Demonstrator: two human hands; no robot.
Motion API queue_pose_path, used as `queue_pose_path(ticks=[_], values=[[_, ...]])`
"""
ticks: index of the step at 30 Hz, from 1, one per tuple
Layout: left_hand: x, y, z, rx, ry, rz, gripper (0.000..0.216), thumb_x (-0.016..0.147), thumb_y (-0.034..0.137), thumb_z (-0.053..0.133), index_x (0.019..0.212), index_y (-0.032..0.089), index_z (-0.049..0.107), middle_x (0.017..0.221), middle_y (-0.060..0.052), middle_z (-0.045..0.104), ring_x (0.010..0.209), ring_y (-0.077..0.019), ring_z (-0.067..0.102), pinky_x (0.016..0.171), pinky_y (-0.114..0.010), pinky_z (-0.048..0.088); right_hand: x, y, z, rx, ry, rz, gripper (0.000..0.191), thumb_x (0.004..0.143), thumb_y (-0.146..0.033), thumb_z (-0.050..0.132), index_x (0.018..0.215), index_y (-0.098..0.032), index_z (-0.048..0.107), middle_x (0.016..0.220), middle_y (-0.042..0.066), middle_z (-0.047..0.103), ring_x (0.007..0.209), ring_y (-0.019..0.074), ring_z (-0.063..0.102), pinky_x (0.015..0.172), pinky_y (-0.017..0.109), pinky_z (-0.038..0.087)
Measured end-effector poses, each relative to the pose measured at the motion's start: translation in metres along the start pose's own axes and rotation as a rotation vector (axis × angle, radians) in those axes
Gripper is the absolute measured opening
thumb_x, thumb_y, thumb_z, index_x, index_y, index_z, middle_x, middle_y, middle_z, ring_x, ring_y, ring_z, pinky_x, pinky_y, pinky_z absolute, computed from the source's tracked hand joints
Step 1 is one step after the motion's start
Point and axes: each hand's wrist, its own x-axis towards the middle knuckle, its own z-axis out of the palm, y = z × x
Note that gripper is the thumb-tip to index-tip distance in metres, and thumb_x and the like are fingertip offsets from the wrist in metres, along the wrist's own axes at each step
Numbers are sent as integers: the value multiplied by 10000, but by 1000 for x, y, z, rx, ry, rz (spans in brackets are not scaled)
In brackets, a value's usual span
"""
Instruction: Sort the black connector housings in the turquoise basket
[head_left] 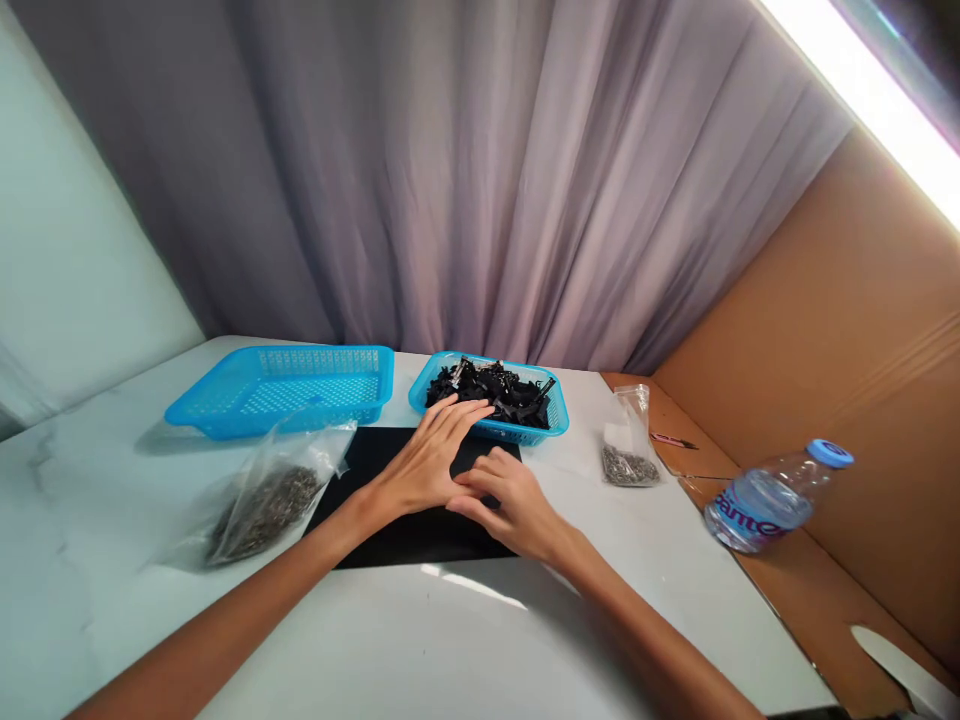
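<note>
My left hand [427, 458] lies flat, fingers stretched toward the small blue basket [551, 425] full of black plastic parts [491, 388]; its fingertips touch the basket's near rim. My right hand [506, 500] rests beside it on a black mat [397, 535], fingers loosely curled with the tips against the left hand. Neither hand visibly holds anything.
A larger blue basket [285, 388] with nothing visible in it stands at the back left. A clear bag of small dark pieces [262, 505] lies left of the mat, a smaller bag [628, 450] lies right. A water bottle [772, 495] lies against the cardboard wall [847, 330].
</note>
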Motion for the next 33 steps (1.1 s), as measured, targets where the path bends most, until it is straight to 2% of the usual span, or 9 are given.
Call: queue_pose_path(ticks=[2,5,7,9,12,15,21,25,33], values=[[21,-14,-6,-68,-29,-37,601,910,432,706,1419,202,484,1453,-110,549,1380,-272,472,1190,-440,345,8,17,-16,6,87,38,339,1072,-456,465,1212,-223,667,1003,70,669,949,225,549,868,348,433],[59,-39,-13,-77,-100,-86,250,963,380,659,1154,220,636,1177,-53,676,1174,-251,584,1066,-410,418,25,57,-42,-21,159,172,307,1094,-373,413,1206,-214,650,1033,80,652,989,232,553,908,380,446],[81,-53,-14,-71,-166,-85,110,970,325,648,1007,224,672,1051,-19,695,1094,-239,601,1059,-410,388,38,88,-58,-48,76,236,220,1067,-336,496,1122,-206,664,1009,73,650,994,233,559,912,386,455],[97,-62,-12,-113,-253,-101,100,960,318,657,926,228,683,1001,0,690,1067,-229,598,1051,-393,371,51,113,-72,-59,-58,246,119,1002,-291,628,1067,-204,676,1043,67,649,1038,232,558,951,391,455],[105,-66,-7,-174,-374,-166,175,886,409,740,902,238,706,1030,2,668,1067,-241,583,995,-365,396,68,134,-81,12,-205,258,246,864,-333,810,1039,-206,693,1081,55,639,1077,221,564,975,364,459],[103,-64,-4,-151,-408,-161,205,851,433,775,914,245,725,1085,-8,643,1100,-257,572,1014,-383,398,79,138,-77,39,-341,297,360,777,-413,877,1025,-204,718,1046,46,625,1032,207,577,913,319,476],[95,-63,6,-93,-327,-55,91,911,283,712,933,203,675,1118,-37,623,1112,-247,564,1012,-393,422,79,137,-71,-68,-432,310,204,850,-294,819,992,-196,710,952,26,582,948,175,557,831,266,466],[94,-70,15,-113,-263,-1,77,896,161,702,929,206,649,1084,-32,617,1109,-232,561,1011,-380,424,72,144,-81,-79,-448,337,146,861,-225,788,950,-180,683,930,20,589,888,160,554,778,248,454],[98,-77,9,-170,-281,7,39,928,193,672,906,210,644,1077,-19,646,1087,-223,574,996,-378,415,80,148,-95,-140,-372,376,91,936,-240,665,967,-175,610,909,19,616,837,159,556,732,262,406]])
